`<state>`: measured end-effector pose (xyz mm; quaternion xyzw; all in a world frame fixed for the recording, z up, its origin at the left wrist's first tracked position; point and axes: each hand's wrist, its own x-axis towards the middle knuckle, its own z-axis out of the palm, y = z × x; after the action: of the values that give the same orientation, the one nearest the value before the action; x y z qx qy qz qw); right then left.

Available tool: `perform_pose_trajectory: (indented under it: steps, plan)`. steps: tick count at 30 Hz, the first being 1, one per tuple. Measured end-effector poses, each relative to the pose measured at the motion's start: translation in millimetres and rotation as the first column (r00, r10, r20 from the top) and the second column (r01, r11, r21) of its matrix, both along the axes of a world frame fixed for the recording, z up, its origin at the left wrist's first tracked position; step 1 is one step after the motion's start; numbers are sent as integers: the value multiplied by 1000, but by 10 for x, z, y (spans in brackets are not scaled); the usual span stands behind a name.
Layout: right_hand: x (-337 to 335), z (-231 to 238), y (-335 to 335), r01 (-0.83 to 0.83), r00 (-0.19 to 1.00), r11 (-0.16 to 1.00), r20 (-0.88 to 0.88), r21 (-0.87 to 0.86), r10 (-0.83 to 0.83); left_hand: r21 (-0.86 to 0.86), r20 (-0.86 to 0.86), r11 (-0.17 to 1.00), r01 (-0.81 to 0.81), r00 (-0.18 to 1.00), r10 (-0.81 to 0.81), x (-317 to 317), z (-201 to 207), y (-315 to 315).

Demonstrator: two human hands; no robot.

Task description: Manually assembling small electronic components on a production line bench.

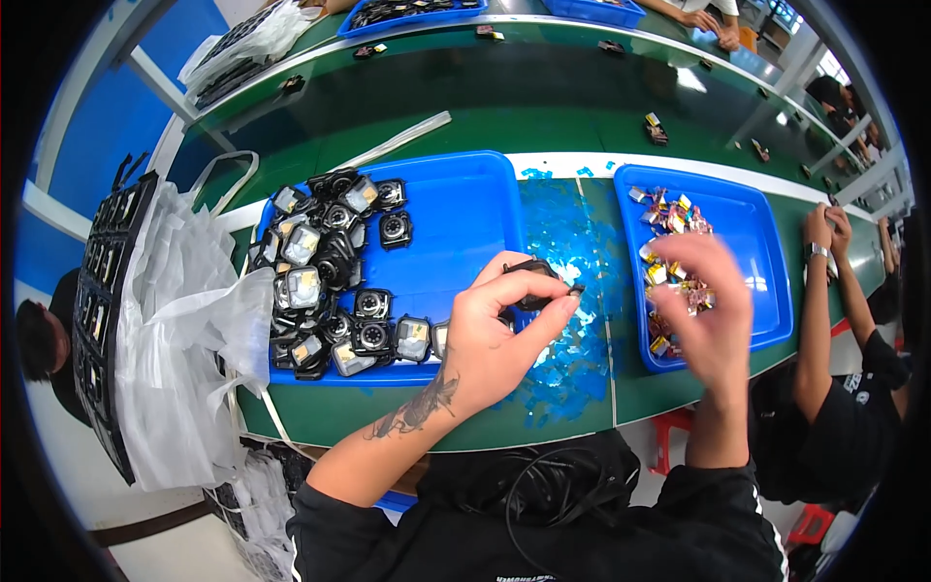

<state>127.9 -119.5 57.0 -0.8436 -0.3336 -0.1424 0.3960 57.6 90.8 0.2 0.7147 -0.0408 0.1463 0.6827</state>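
My left hand (490,335) pinches a black watch case (529,273) between thumb and fingers, above the table between two blue trays. The fingers partly cover the case. Over the right blue tray (776,291) is my right hand (713,306), somewhat blurred, with thumb and fingers apart and nothing visible between them. Beneath it lie many small parts (669,209) in white, yellow and reddish colours. To the left, a larger blue tray (451,223) carries a heap of black watch cases (335,257), some showing a round dark back and others a pale inner side.
Bits of shiny blue film (567,364) litter the green table between the trays. Stacked black racks with white plastic sheeting (184,330) stand at the left. Beyond is a green conveyor (543,107) bearing small parts. A co-worker's arms (819,291) are at the right.
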Motion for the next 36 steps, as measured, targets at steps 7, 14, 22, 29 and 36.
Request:
perform_pose_trajectory:
  steps: [7,14,22,29,36]
  plan:
    - [-148,-247,383,-125,911,932,-333,342,244,-76,-25,996,37,999,-39,8,-4,-84]
    - [-108,-186,242,-129,942,971,-281,200,183,-339,-126,910,238,947,-294,-4,117,-6]
    - [-180,-111,458,-84,947,994,-305,77,103,-266,-135,922,280,937,-323,2,55,-24]
    - [-156,-169,475,-85,953,991,-283,99,110,-243,-119,928,283,941,-318,-11,84,-23]
    - [-120,-195,460,-89,957,993,-270,77,107,-164,-131,946,281,944,-303,-22,56,-42]
